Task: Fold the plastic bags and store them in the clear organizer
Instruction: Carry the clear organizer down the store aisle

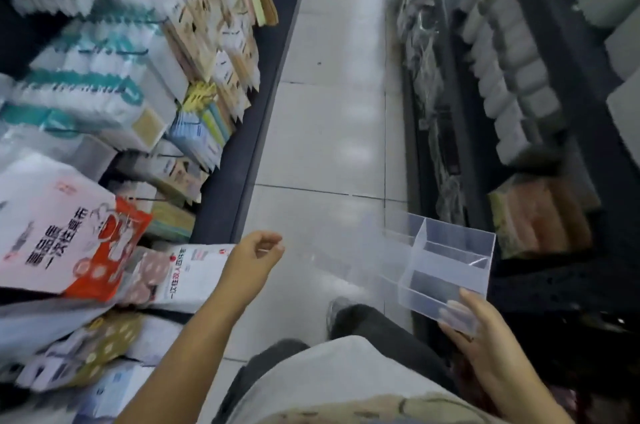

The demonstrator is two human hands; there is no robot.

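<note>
— Now, location of the clear organizer point(446, 267)?
— Held off the floor point(329, 129) at lower right, above the aisle edge, just beside the dark right-hand shelving point(460, 132). Tilted, open side up, with dividers inside marking off several compartments.
— Grip on it?
— Gripped at the near end by the right hand point(485, 337), with thumb over the rim and fingertips under the base, seen through the plastic.
— And the left hand point(258, 252)?
— Raised in mid-air over the aisle, well apart from the organizer. Loosely curled, with thumb close to the fingertips; nothing seen in it. Blurred, so no finer reading of the fingers.
— Surroundings?
— Noted on the left: shelf point(221, 181) of packaged goods, with a white-and-orange printed packet point(59, 233) near the left forearm. Noted on the right-hand shelving: rows of pale boxes, blurred. Noted below: dark trouser leg point(381, 323) and grey shoe point(337, 307) on the pale tiled floor.
</note>
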